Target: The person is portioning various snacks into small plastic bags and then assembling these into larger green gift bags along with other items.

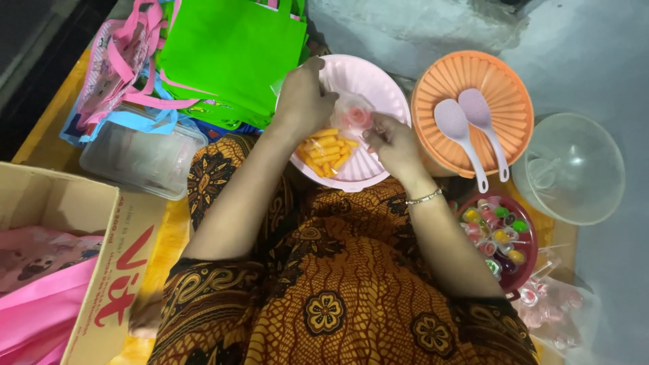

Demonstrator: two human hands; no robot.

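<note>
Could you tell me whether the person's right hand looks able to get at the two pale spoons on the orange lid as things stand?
Probably yes. The two pale spoons lie uncovered on the orange lid, just beside the right hand, with nothing between them. That hand is busy, though, holding the clear snack bag together with the left hand.
</note>
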